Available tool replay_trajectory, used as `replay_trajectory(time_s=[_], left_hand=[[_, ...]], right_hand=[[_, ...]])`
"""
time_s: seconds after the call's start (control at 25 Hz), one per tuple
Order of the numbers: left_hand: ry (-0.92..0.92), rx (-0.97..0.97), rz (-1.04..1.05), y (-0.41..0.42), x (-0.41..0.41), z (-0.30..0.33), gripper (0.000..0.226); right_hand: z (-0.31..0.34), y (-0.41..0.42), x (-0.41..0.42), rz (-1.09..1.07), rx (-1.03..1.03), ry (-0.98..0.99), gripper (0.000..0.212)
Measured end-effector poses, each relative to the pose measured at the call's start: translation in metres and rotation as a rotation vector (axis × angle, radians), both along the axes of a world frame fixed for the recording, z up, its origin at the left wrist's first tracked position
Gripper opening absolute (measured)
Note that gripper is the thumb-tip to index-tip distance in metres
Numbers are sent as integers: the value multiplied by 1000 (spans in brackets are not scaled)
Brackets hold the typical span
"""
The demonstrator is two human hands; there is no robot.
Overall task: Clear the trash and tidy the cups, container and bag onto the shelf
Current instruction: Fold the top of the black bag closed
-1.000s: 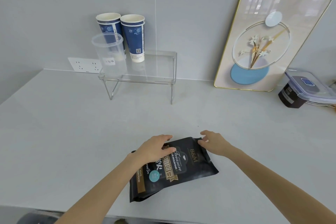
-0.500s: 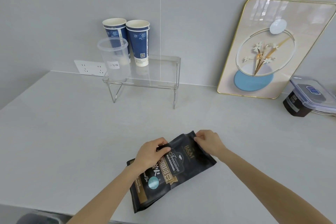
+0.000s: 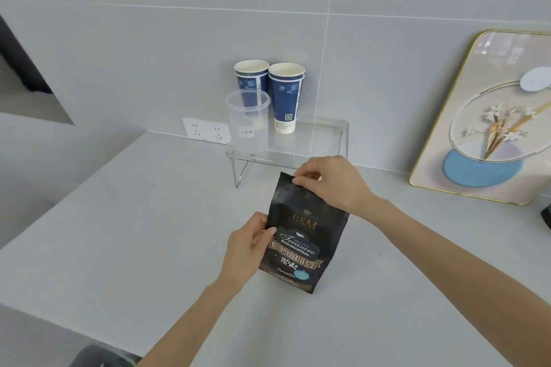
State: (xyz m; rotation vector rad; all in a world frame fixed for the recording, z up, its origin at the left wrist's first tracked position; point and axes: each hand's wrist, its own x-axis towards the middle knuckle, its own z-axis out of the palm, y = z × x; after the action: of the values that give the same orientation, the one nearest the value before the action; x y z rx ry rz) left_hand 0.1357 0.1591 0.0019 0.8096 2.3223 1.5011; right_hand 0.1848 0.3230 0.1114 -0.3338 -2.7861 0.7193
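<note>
A black coffee bag (image 3: pixel 301 235) with gold lettering is held upright over the counter, in front of the clear acrylic shelf (image 3: pixel 325 140). My right hand (image 3: pixel 331 182) pinches the bag's top edge. My left hand (image 3: pixel 249 247) grips its left side. On the shelf's left part stand two blue paper cups (image 3: pixel 286 98) side by side and, in front of them, a clear plastic container (image 3: pixel 247 122). The right half of the shelf is bare.
A gold-framed flower picture (image 3: pixel 489 119) leans on the wall at the right. A white wall socket (image 3: pixel 205 131) sits left of the shelf. A dark object (image 3: pixel 546 214) shows at the right edge. The grey counter (image 3: pixel 134 232) ends near the bottom left.
The bag lay flat on the counter with both hands on its top; now it is lifted upright, closer to the shelf. The view has shifted left.
</note>
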Motion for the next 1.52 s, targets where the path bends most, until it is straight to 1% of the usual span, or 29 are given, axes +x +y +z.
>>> replay_trajectory(time_s=[0.12, 0.2, 0.28, 0.32, 0.4, 0.48, 0.56, 0.6, 0.68, 0.76, 0.84, 0.92, 1.0, 1.08, 1.16, 1.24, 1.4, 1.52], left_hand=[[-34, 106, 54, -3, -18, 17, 12], [-51, 154, 93, -3, -31, 24, 11], [-32, 132, 116, -3, -40, 26, 10], [-11, 111, 123, -4, -44, 25, 9], [39, 75, 118, -2, -53, 23, 12], [58, 68, 127, 1, -62, 25, 12], [45, 80, 142, 3, -71, 26, 10], [26, 86, 150, 4, -74, 25, 11], [-6, 92, 162, 7, -78, 21, 11], [-27, 92, 172, 10, -81, 19, 11], [-80, 110, 177, 14, -83, 20, 10], [-174, 145, 150, 17, -85, 22, 13], [-266, 185, 105, 18, -87, 22, 17], [-281, 190, 79, 19, -90, 26, 18], [-279, 202, 65, 23, -96, 31, 16], [-293, 218, 63, 26, -99, 34, 14], [-337, 194, 63, 28, -101, 26, 16], [-353, 204, 67, 27, -105, 22, 15]], right_hand=[[9, -11, -20, 65, 144, -14, 21], [2, -18, -31, 73, 166, -34, 21], [-10, -26, -40, 59, 87, 2, 21], [-15, -31, -44, 54, 80, 25, 22], [-22, -32, -53, 40, 135, 38, 24], [-25, -25, -55, 9, 129, 43, 25], [-33, -13, -51, -58, 53, 99, 29], [-39, -7, -46, -122, -20, 126, 33], [-52, -1, -35, -265, -235, 147, 37], [-64, -3, -26, -360, -460, 118, 32], [-75, -7, -23, -399, -580, 108, 22], [-81, -10, -26, -404, -617, 111, 10], [-84, -10, -29, -415, -620, 116, 13], [-80, -9, -31, -418, -675, 163, 13], [-73, -7, -33, -409, -727, 219, 18], [-70, -5, -36, -407, -738, 247, 21], [-76, -5, -41, -410, -755, 217, 23], [-83, -2, -44, -382, -726, 211, 23]])
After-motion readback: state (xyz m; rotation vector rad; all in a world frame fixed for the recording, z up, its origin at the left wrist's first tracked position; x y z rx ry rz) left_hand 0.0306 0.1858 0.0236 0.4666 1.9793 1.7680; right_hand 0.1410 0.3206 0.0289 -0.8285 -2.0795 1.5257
